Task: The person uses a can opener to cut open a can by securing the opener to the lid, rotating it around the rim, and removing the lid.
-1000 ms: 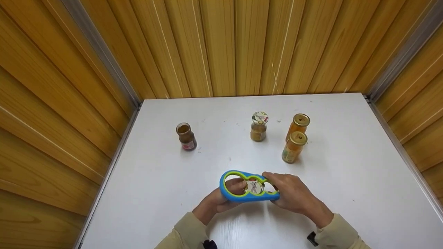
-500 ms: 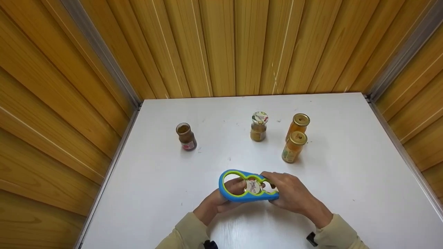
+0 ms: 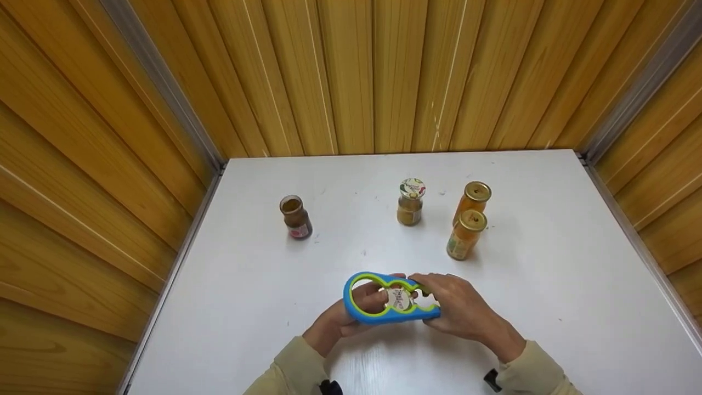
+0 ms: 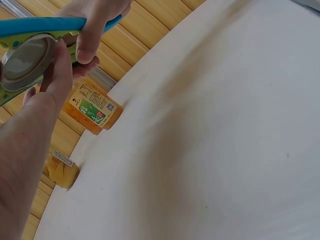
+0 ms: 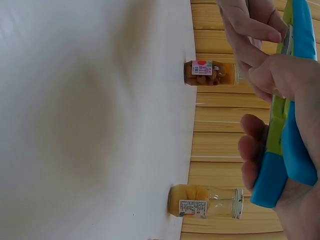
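Gripping: right hand point(image 3: 466, 310) curls round opener point(image 3: 384, 299), lid point(image 3: 400, 298) beside its fingertips.
Left hand point(image 3: 343, 318): clasps jar beneath, jar hidden.

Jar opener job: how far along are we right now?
Looks done: the brown jar at the left shows no lid. In hand: the right hand grips the blue opener, fitted over a lid, while the left hand holds from below. Left: three jars stand capped.

Left hand point(image 3: 343, 318): fingers curled, gripping from below. Right hand point(image 3: 463, 310): fingers curled, gripping from the side. Forearms converge, sleeved.
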A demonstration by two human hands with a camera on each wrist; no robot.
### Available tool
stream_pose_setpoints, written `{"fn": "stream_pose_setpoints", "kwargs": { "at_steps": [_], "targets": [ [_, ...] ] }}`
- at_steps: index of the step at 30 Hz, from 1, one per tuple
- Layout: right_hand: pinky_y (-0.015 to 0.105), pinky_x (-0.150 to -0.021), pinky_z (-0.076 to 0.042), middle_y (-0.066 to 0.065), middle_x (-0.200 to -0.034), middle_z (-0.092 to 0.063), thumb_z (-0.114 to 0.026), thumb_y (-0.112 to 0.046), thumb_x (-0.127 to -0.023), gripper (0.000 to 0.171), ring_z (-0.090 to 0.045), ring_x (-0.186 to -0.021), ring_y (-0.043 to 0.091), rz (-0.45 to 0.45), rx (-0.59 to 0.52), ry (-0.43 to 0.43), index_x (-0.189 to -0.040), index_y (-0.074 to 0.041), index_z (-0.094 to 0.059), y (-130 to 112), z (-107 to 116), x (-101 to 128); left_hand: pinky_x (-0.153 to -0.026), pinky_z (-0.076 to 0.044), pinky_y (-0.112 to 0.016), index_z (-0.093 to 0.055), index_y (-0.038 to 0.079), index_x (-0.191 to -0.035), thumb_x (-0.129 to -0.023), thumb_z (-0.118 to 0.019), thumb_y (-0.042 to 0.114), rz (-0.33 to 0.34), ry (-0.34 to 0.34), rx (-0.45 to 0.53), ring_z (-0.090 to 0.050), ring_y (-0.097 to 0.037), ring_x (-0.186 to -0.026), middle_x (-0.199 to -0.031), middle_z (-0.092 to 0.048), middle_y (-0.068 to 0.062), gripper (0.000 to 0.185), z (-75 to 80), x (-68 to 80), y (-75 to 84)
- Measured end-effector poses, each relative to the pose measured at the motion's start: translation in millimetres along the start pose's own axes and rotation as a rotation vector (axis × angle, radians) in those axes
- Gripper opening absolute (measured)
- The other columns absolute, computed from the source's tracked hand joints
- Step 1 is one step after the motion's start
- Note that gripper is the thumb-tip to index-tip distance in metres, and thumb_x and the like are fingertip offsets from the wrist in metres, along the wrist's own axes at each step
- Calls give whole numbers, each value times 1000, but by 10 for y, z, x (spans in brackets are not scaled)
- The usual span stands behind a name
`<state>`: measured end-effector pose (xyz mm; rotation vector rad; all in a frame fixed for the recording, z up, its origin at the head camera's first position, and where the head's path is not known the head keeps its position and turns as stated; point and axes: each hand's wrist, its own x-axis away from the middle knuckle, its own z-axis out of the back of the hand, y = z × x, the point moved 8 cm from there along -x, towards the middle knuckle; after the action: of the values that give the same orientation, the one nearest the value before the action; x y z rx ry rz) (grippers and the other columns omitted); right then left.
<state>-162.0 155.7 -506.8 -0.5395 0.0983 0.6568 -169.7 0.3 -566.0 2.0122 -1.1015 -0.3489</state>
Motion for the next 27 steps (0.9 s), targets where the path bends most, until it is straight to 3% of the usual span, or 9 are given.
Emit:
{"fn": "stream_pose_setpoints", "kwargs": {
  "at_steps": [8, 14, 21, 27],
  "targets": [
    [40, -85, -55, -14, -109, -66, -91, -30, -75, 71, -61, -96, 4, 19, 20, 60, -138, -18, -60, 1, 25, -5, -105, -50, -36, -41, 10, -155, -100, -68, 41, -30, -8, 8, -59, -24, -122, -143, -55, -15, 68, -11, -28, 23],
    [38, -83, -55, -15, -108, -67, -91, -33, -75, 72, -61, -94, 3, 22, 20, 66, -138, -17, -61, 0, 6, -18, -106, -49, -38, -29, 10, -161, -99, -69, 42, -17, -10, 40, -57, -25, -126, -149, -50, -17, 81, -1, -14, -9],
    [33, -78, -53, -14, -107, -67, -92, -34, -74, 73, -59, -91, 2, 21, 19, 84, -137, -16, -61, 11, -9, -34, -107, -48, -38, -39, 4, -151, -99, -66, 47, -47, -8, 34, -58, -25, -126, -143, -55, -16, 73, 4, -23, -45],
    [39, -84, -56, -7, -117, -70, -93, -29, -73, 72, -65, -102, 9, 5, -11, 109, -136, -13, -61, 39, -5, -26, -109, -46, -39, -32, 0, -155, -102, -61, 48, -75, -7, 67, -57, -27, -128, -145, -53, -18, 78, 8, -27, -61]
  ]
}}
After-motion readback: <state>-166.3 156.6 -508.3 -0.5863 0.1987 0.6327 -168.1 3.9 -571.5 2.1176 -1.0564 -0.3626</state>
